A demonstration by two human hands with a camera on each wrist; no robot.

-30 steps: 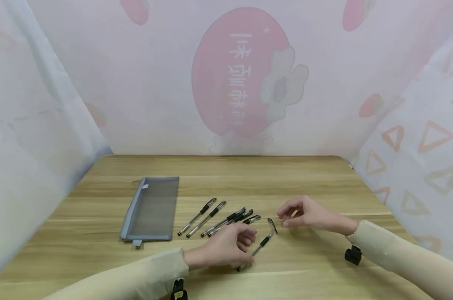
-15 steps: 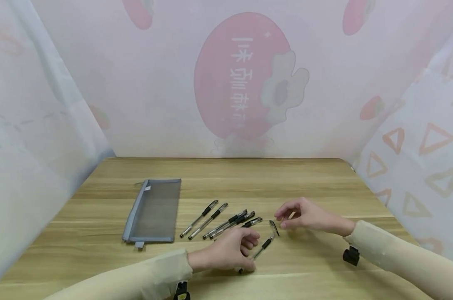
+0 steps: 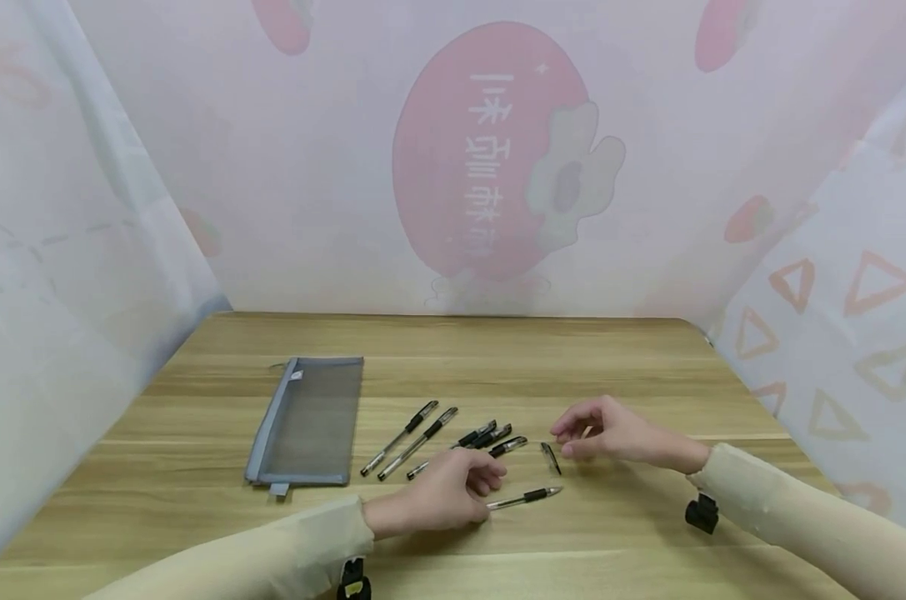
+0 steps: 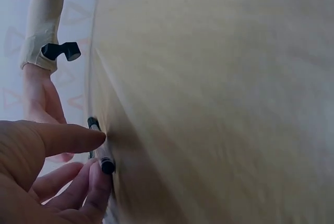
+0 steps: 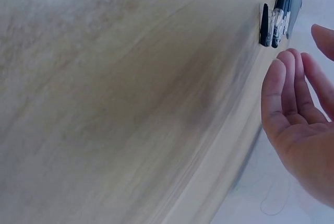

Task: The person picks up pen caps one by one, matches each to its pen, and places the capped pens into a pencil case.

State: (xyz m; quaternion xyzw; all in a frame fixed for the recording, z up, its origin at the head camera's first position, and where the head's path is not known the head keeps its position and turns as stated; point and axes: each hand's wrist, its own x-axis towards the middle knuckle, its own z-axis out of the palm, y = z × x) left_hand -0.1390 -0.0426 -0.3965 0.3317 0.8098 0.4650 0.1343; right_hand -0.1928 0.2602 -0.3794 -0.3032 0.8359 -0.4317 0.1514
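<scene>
My left hand pinches the rear end of an uncapped gel pen, whose bare tip points right. In the left wrist view, the pen's black end plug shows between the thumb and fingertips. A black pen cap lies apart on the table, just left of my right hand. That hand is held with loosely bent fingers and nothing between them; the right wrist view shows its fingertips near the cap. Several capped gel pens lie slanted behind the left hand, some partly hidden by it.
A grey mesh zipper pouch lies flat on the wooden table, left of the pens. A patterned cloth hangs behind the table's far edge and at both sides.
The pen in the left hand has swung from a steep slant to nearly level, its tip moving down away from the cap. The left hand shifted slightly left; the right hand has barely moved.
</scene>
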